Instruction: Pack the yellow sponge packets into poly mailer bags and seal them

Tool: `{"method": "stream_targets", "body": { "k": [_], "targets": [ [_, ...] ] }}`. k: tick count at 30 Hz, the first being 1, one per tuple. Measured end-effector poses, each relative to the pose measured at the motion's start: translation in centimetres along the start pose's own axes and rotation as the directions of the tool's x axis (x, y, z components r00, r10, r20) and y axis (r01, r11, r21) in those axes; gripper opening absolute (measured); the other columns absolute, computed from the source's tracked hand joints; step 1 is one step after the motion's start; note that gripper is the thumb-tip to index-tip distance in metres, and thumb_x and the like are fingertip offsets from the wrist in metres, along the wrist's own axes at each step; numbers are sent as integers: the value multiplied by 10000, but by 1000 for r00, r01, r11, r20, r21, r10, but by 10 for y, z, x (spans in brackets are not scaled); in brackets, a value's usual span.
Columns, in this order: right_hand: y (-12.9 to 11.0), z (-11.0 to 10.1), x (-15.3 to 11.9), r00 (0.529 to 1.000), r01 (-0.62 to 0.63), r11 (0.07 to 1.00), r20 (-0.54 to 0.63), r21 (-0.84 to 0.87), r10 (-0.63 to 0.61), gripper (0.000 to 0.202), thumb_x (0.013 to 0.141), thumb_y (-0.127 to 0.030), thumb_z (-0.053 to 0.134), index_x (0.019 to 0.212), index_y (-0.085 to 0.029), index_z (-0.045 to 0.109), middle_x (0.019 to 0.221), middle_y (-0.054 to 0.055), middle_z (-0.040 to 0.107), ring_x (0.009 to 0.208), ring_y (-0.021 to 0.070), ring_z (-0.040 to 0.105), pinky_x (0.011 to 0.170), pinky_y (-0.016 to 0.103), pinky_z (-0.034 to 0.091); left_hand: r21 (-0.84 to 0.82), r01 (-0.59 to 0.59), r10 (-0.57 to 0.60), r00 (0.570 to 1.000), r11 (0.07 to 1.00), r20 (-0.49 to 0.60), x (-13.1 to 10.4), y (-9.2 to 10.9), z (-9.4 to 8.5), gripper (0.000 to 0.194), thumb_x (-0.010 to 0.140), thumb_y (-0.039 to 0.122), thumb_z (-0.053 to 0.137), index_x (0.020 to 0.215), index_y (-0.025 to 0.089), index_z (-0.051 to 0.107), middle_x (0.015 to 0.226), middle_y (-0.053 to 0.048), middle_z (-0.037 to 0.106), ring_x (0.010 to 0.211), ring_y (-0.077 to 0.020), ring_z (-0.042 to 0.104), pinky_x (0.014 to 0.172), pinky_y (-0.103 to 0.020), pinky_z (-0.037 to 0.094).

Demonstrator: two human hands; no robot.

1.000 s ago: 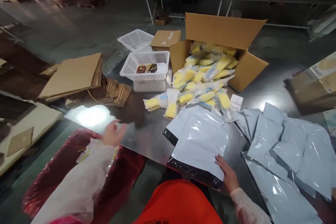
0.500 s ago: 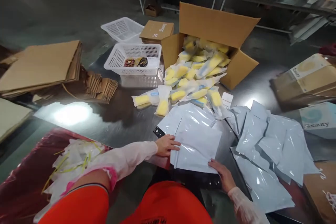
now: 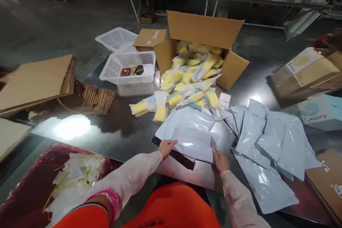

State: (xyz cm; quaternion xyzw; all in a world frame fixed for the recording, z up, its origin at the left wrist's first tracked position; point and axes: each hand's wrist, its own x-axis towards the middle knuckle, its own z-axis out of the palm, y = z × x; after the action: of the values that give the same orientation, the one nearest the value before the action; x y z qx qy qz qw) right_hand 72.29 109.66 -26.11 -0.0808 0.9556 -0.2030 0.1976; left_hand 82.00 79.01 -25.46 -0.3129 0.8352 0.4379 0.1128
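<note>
A glossy white plastic mailing bag [image 3: 196,144] is between my two hands at the near edge of the table. My left hand [image 3: 167,148] pinches its left side, thumb on top. At the right edge, my right hand [image 3: 220,160] grips it with fingers partly hidden beneath. Other white mailing bags [image 3: 187,117] lie under and behind it, and a black strip [image 3: 183,159] shows below on the left. Just beyond are several yellow items in clear wrappers [image 3: 175,100], spilling from an open cardboard box [image 3: 204,28].
More white mailing bags [image 3: 272,139] are heaped on the right, near printed boxes [image 3: 316,112]. White perforated baskets [image 3: 128,76] and flattened cardboard [image 3: 37,78] occupy the left. A dark red bag-lined bin [image 3: 24,185] with scraps stands lower left.
The held bag's near edge has come up and away from the table edge, its black strip no longer hanging there. My right hand has moved up and closed on the bag's side. The view has shifted slightly.
</note>
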Motion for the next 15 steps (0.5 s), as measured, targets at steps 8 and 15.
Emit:
{"method": "stream_targets", "body": {
  "k": [8, 15],
  "targets": [
    [-23, -21, -5, 981, -178, 978, -96, -113, 167, 608, 869, -651, 336, 879, -160, 694, 842, 172, 716, 798, 299, 661, 699, 407, 462, 219, -36, 125, 904, 975, -409, -15, 18, -11, 588, 767, 473, 653, 1240, 141, 546, 1109, -136, 590, 998, -265, 582, 841, -357, 446],
    [-61, 13, 14, 940, 313, 876, -15, -367, -341, 590, 927, -473, 344, 1463, -225, 328, 1550, 105, 293, 1446, 322, 154, 1100, 647, 66, 646, -465, 488, 858, 605, 160, 8, 46, 6, 678, 849, 539, 554, 1461, 329, 354, 1559, -64, 280, 1263, -391, 402, 917, -508, 388]
  ]
}}
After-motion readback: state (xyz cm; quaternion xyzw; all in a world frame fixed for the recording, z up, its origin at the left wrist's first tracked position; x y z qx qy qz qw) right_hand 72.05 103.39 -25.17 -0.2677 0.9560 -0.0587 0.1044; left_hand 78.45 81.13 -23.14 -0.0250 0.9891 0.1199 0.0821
